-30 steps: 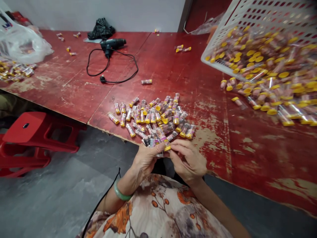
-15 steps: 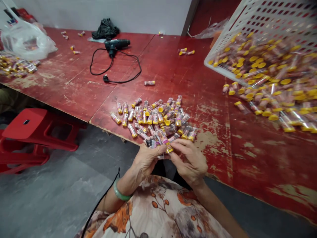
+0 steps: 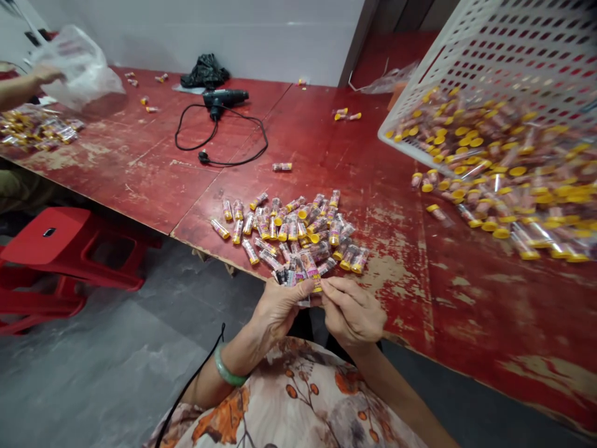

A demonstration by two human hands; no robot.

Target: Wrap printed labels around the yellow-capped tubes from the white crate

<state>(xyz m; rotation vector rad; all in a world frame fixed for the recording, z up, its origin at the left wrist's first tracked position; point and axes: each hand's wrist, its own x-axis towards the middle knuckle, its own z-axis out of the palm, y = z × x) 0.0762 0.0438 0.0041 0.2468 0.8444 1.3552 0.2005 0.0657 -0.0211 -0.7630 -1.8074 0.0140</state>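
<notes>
Scuffed red tabletop (image 3: 471,323) spreads ahead: at its near edge the left hand (image 3: 275,308) pinches a tube (image 3: 309,267), and the right hand's (image 3: 352,311) fingertips have drawn together on its yellow cap (image 3: 318,287), apparently mid-step; far left, another person's hand (image 3: 46,74) has appeared at a plastic bag (image 3: 88,78).

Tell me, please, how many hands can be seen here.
3: the person's left hand and right hand, both at a yellow-capped tube, and a co-worker's hand at the white plastic bag, upper left. Others may be hidden.
</notes>
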